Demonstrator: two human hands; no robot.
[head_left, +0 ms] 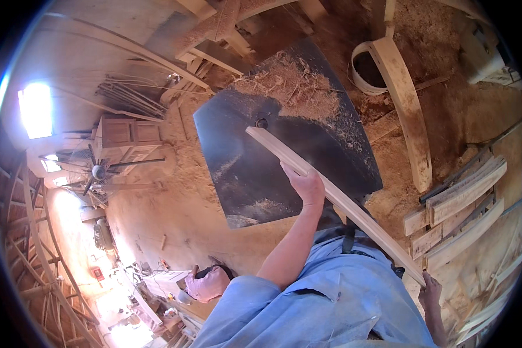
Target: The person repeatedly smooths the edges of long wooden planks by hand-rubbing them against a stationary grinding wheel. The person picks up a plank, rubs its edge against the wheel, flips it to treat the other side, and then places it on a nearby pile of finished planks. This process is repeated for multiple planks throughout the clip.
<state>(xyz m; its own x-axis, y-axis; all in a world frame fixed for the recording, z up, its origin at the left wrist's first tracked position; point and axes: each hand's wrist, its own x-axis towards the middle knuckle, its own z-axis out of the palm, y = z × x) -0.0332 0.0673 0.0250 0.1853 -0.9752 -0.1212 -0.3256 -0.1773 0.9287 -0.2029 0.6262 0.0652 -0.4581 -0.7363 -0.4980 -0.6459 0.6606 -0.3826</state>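
A long, pale wooden strip (354,210) with grooves along it slants across my front, from the dark metal table to my right side. My left hand (306,184) is closed round it near its far end, over the near part of the tabletop. My right hand (430,290) grips its near end, low on the right beside my blue shirt. The strip's far tip lies by a small round cutter or spindle (261,123) that stands in the dark metal tabletop (243,174). Whether the tip touches it I cannot tell.
Wood shavings (298,84) cover the tabletop's far part. Beyond its right side are a white bucket (368,69) and a curved timber piece (409,110). Curved boards (467,191) lie stacked at right. A fan (98,172) and wooden cabinet (127,133) stand left; another person (207,283) is lower left.
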